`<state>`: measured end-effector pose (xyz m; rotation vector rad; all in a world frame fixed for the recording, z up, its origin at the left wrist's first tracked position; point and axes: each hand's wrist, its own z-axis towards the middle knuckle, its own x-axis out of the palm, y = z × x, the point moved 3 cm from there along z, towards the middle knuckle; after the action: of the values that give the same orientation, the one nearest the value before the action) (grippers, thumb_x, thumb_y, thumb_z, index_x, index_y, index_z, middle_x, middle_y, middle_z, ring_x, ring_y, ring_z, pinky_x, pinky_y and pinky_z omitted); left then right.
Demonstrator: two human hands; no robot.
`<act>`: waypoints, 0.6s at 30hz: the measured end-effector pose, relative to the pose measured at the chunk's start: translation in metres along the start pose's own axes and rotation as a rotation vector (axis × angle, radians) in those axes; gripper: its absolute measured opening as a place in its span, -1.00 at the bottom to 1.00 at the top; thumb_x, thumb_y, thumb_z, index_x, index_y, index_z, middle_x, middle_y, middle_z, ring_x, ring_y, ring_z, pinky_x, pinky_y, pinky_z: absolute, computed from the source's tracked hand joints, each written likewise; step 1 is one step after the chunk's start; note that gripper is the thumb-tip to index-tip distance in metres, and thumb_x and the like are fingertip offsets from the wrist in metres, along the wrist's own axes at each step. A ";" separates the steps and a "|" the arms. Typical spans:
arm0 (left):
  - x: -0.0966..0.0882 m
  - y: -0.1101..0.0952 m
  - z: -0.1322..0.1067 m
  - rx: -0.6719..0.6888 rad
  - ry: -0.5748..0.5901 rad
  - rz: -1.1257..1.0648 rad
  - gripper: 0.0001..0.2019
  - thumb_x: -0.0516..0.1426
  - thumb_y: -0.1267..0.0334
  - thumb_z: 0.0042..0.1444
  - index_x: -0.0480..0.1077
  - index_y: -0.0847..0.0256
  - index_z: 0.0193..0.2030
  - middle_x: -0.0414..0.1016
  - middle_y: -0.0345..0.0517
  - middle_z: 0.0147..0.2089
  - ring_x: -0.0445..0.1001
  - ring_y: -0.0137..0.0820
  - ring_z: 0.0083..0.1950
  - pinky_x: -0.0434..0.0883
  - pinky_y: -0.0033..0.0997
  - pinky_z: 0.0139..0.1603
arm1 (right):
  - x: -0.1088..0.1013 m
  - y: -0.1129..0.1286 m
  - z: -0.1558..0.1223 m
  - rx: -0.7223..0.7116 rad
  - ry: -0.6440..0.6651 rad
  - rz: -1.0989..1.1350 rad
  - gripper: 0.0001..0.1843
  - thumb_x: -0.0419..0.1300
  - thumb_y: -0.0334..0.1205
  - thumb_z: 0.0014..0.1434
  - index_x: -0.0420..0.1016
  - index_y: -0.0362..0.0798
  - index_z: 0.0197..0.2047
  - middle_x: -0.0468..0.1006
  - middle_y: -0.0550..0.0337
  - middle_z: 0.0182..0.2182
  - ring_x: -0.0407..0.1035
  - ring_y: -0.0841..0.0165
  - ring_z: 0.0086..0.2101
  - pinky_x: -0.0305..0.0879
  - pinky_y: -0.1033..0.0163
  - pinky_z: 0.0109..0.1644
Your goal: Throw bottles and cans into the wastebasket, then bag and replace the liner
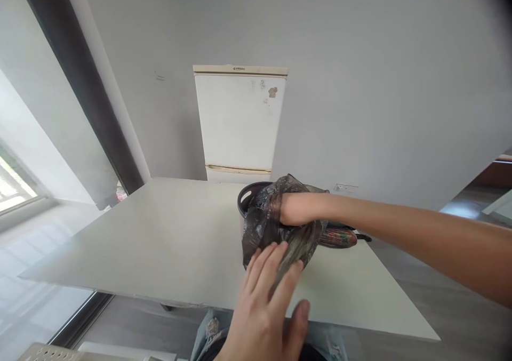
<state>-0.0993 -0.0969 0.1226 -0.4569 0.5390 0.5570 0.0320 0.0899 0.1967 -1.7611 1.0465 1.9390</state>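
"What could have gone wrong there?"

"The dark-rimmed bin (pixel 256 187) might have tipped if the left hand (pixel 262 307) had tugged unevenly, and the thin black bag (pixel 260 233) might have torn if the right hand (pixel 294 209) had pushed hard."

"Where was the bag?"

"Just beyond the left hand's spread, relaxed fingers, perhaps touching, and around the right hand, which was sunk inside; I couldn't tell whether that one gripped anything."
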 end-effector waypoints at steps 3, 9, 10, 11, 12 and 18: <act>-0.001 0.016 0.002 -0.166 0.001 0.058 -0.47 0.14 0.32 0.32 0.31 0.13 0.43 0.27 0.21 0.50 0.29 0.07 0.47 0.47 0.17 0.30 | -0.015 0.003 -0.032 0.030 -0.049 -0.132 -0.78 0.17 -0.26 0.29 0.63 0.00 -0.34 0.63 0.19 -0.43 0.32 0.40 -0.51 0.23 0.25 -0.34; -0.003 0.048 0.012 -0.391 -0.050 0.081 -0.57 0.04 0.25 0.44 0.33 0.07 0.41 0.29 0.09 0.48 0.25 -0.01 0.49 0.32 0.22 0.42 | -0.029 -0.038 -0.059 0.214 -0.521 -0.188 -0.59 0.20 0.09 0.33 0.61 0.00 0.05 0.64 -0.01 0.01 0.45 0.02 0.06 0.36 0.05 0.07; -0.003 0.055 0.016 -0.429 -0.038 0.069 -0.57 0.02 0.21 0.46 0.32 0.06 0.42 0.28 0.07 0.49 0.24 -0.01 0.50 0.31 0.22 0.43 | -0.026 -0.046 -0.057 0.216 -0.532 -0.163 -0.53 0.20 0.09 0.33 0.57 -0.01 0.15 0.60 -0.03 0.11 0.40 0.00 0.15 0.33 0.01 0.16; -0.003 0.062 0.021 -0.463 -0.029 0.047 -0.55 0.01 0.18 0.47 0.30 0.05 0.44 0.27 0.06 0.50 0.22 -0.02 0.52 0.30 0.20 0.44 | -0.024 -0.055 -0.054 0.230 -0.533 -0.125 -0.49 0.21 0.07 0.32 0.53 -0.01 0.23 0.57 -0.03 0.17 0.38 -0.01 0.19 0.31 -0.01 0.22; -0.003 0.068 0.026 -0.492 -0.026 0.017 -0.54 -0.01 0.15 0.48 0.27 0.04 0.46 0.26 0.05 0.51 0.20 -0.03 0.53 0.29 0.17 0.45 | -0.022 -0.063 -0.050 0.257 -0.532 -0.076 -0.46 0.22 0.05 0.32 0.49 0.00 0.28 0.57 -0.03 0.18 0.41 0.00 0.17 0.30 -0.01 0.23; -0.003 0.111 0.059 -0.609 -0.028 -0.205 -0.49 -0.06 -0.02 0.50 0.25 0.10 0.46 0.35 0.03 0.46 0.29 -0.11 0.49 0.24 0.01 0.50 | -0.022 -0.094 -0.008 0.334 -0.469 0.235 -0.69 0.27 -0.10 0.22 0.70 -0.01 -0.04 0.72 0.07 -0.15 0.56 0.14 -0.13 0.38 0.16 0.00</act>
<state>-0.1472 0.0174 0.1409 -1.0685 0.2810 0.5238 0.1049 0.1532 0.1902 -0.9800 1.3397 2.0225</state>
